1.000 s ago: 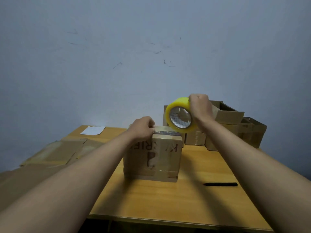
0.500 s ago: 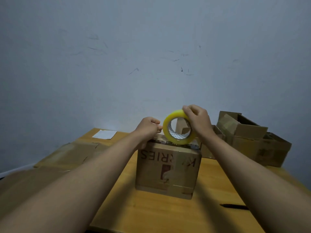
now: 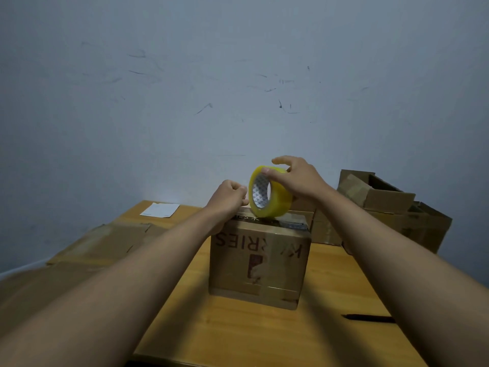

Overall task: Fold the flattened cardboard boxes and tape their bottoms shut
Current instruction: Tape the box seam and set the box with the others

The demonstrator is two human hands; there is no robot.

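Observation:
A folded cardboard box point(image 3: 260, 263) stands upside down in the middle of the wooden table point(image 3: 264, 337), its printed letters inverted. A yellow tape roll point(image 3: 272, 200) stands on edge on the box's top. My right hand point(image 3: 296, 177) grips the roll from above, thumb on its rim. My left hand point(image 3: 227, 198) is curled at the box's top left edge, fingers pinched next to the roll; whether it holds the tape end I cannot tell.
Several folded open boxes point(image 3: 383, 205) are stacked at the back right. Flattened cardboard point(image 3: 100, 242) lies at the left. A white paper point(image 3: 160, 210) sits at the far left corner. A black pen point(image 3: 367, 318) lies on the table near my right forearm.
My right hand brought the tape roll down and left onto the box top, beside my left hand. The view tilted, shifting the scene.

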